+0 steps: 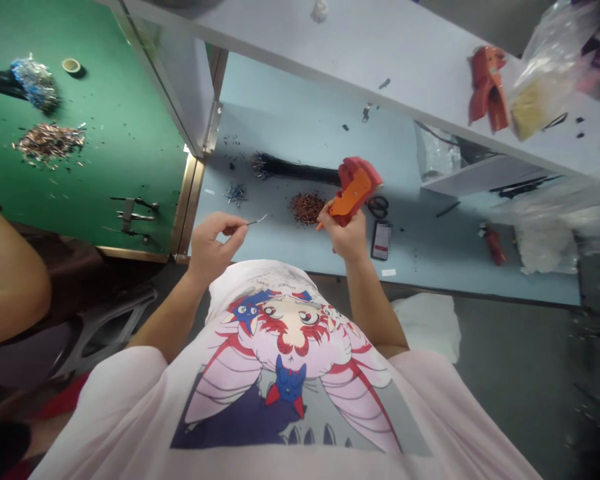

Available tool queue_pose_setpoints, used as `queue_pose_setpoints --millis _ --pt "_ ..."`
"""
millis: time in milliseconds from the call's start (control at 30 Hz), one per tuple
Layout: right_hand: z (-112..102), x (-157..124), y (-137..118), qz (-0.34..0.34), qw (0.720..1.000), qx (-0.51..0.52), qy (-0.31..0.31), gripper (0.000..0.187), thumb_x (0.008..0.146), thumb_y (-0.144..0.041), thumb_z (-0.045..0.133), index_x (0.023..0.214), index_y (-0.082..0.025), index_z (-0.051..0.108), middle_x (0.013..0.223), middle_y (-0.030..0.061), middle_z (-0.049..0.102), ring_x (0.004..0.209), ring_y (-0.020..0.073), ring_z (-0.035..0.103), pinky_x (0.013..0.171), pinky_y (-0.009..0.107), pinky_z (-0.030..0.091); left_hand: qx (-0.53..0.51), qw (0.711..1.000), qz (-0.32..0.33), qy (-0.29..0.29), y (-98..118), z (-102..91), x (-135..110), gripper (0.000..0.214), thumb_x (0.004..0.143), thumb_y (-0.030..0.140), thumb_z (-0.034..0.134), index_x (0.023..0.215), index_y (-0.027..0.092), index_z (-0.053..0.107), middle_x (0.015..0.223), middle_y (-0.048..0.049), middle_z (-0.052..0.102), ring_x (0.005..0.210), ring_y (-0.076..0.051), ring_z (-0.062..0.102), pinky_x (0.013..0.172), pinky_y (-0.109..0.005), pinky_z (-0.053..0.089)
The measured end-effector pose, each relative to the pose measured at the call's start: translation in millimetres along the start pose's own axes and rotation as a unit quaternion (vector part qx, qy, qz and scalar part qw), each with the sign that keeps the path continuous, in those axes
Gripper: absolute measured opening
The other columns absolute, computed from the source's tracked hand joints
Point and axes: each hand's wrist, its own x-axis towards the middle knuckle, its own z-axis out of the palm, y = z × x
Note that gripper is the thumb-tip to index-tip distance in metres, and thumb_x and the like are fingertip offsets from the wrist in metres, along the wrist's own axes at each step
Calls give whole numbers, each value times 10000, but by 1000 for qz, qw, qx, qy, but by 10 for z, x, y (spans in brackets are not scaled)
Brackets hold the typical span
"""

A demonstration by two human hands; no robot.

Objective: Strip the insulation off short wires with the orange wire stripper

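My left hand (213,247) pinches a short thin wire (257,220) with a bare metal tip between thumb and forefinger. My right hand (345,233) grips an orange-and-red hand crimping tool (355,192), its jaws pointing up and away from me. On the pale blue workbench (290,127), a bundle of black wires (293,169) runs toward the tool. A pile of copper terminals (307,207) lies just left of my right hand. Black-handled scissors (378,207) sit to the right of the tool, partly hidden behind it.
A phone (381,240) lies near the bench's front edge. Above runs a white shelf (330,60) holding another red tool (487,90) and a plastic bag (550,73). To the left, a co-worker's arm (10,280) sits beside a green table (130,133) with pliers (133,215).
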Motion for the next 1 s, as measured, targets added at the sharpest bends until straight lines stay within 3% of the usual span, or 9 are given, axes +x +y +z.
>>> queue_pose_setpoints --millis 100,200,267,367,467,633,700,800,1000 --pt "-57 198 285 8 982 -187 26 303 689 -375 653 888 -200 506 783 21 537 719 187 531 758 387 449 -151 976 -154 -5 -49 67 -4 133 743 297 636 798 182 676 625 1 634 567 -98 545 566 -235 443" --pt "-14 271 535 49 944 -326 29 389 655 -385 665 943 -172 515 940 96 542 820 240 539 763 429 441 -293 918 -266 -23 -94 189 -6 217 710 355 666 821 168 668 620 -5 640 533 -83 540 523 -215 431" --pt "40 238 618 69 941 -331 7 360 655 -361 654 925 -158 528 982 120 541 851 246 540 767 424 445 -356 878 -316 -46 -118 245 -4 256 687 383 684 829 173 654 651 -9 648 541 -76 547 516 -205 426" --pt "123 100 574 113 973 -185 -74 278 680 -329 633 879 -157 542 828 64 579 770 205 566 735 390 474 -395 850 -342 -70 -133 281 -3 271 674 404 691 816 183 622 659 4 636 551 -70 548 521 -197 423" --pt "195 -68 369 198 961 76 -176 343 676 -327 673 939 -154 535 789 38 599 717 180 604 680 368 514 -380 868 -315 -60 -115 308 -11 244 688 389 682 798 185 607 630 19 611 537 -66 525 507 -190 399" --pt "290 -256 25 270 814 393 -332 361 661 -274 711 950 -148 532 812 25 616 743 177 625 712 393 543 -244 946 -211 15 -57 396 -44 160 721 317 667 801 180 647 733 -2 634 681 -92 556 644 -214 432" --pt "315 -295 -42 283 766 444 -368 331 682 -252 684 954 -156 523 796 11 615 734 165 623 705 379 546 -207 961 -185 21 -39 426 -61 147 745 315 642 807 182 654 780 -8 638 735 -104 562 694 -224 436" --pt "339 -336 -86 303 721 479 -399 300 695 -231 640 949 -170 492 780 7 614 713 155 615 683 376 550 -200 964 -178 -4 -8 441 -84 160 784 332 596 826 183 637 797 -13 634 754 -117 564 719 -239 446" --pt "350 -374 -144 301 675 508 -442 283 694 -220 605 934 -156 470 772 18 596 692 164 608 668 406 552 -175 973 -134 -76 85 393 -117 154 818 322 550 808 181 611 780 -30 622 750 -139 556 741 -280 450"
